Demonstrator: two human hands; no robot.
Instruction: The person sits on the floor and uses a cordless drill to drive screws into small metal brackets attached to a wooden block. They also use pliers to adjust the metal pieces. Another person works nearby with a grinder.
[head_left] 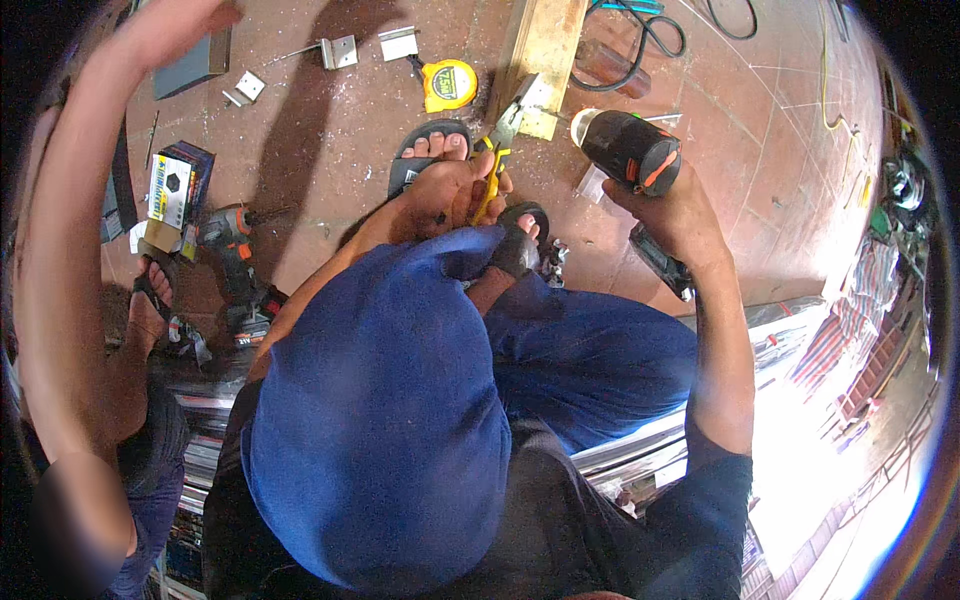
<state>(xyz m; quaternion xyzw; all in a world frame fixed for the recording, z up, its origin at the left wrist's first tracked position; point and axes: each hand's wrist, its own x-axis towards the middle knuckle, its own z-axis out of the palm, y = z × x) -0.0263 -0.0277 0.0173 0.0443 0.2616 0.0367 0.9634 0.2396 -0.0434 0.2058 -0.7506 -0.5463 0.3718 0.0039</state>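
Note:
My left hand [455,190] is wrapped round the yellow handles of a pair of pliers [494,185]. The metal jaws lie over the near end of a wooden plank [545,45], close to the drill's nose. What the jaws hold, if anything, is too small to make out. My right hand [680,215] grips a black and orange cordless drill [630,150], its nose pointing left toward the pliers. Its battery end shows below my wrist. My sandalled feet are just below the pliers, and an orange tape measure [448,85] lies beyond them on the floor.
Metal brackets [340,52] lie at the far left, near a cardboard box [175,190] and another cordless drill [230,240]. A co-worker's bare arm [70,220] reaches along the left edge. Beside the plank are a black cable [665,40] and a brown bottle-like object [612,68].

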